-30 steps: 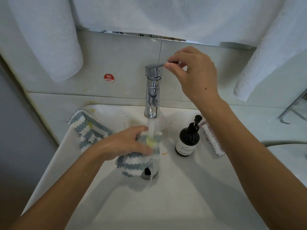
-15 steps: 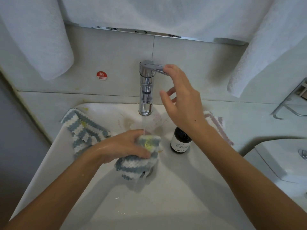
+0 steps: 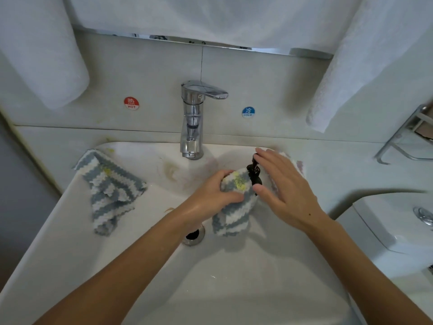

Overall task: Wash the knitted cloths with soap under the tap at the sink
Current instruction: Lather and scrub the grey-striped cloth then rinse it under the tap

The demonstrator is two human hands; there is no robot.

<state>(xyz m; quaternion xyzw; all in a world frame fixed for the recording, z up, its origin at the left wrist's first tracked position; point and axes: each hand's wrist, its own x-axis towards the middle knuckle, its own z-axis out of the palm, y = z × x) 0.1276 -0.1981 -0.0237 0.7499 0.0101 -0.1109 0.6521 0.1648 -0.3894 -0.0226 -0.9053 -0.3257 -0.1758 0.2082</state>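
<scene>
The left hand (image 3: 216, 195) grips a bunched blue-and-white knitted cloth (image 3: 234, 202) over the middle of the sink (image 3: 70, 231), its fingers curled round the upper part while the lower end hangs toward the drain (image 3: 193, 235). The cloth is held right up against the dark soap pump bottle (image 3: 254, 177), which stands at the far right of the basin. The right hand (image 3: 284, 191) lies over the pump with fingers spread and fairly straight, the index finger on the pump head; it clasps nothing. No water is visibly running from the tap (image 3: 193, 123).

A second striped cloth (image 3: 110, 191) lies draped over the left rim of the sink, well apart from the hands, and a pale pinkish cloth (image 3: 297, 165) shows behind the right hand on the counter.

The held cloth looks soaked (so heavier than its dry weight, and limp). It is soft and will fold wherever it is squeezed, so gathering it into a wad in the palm seems the surest hold; a pinch at one corner would probably let it stretch and drip. Once soaped it will likely turn slippery. The bottle looks light and narrow, so pressing straight down on the pump is the safest way to avoid tipping it.
</scene>
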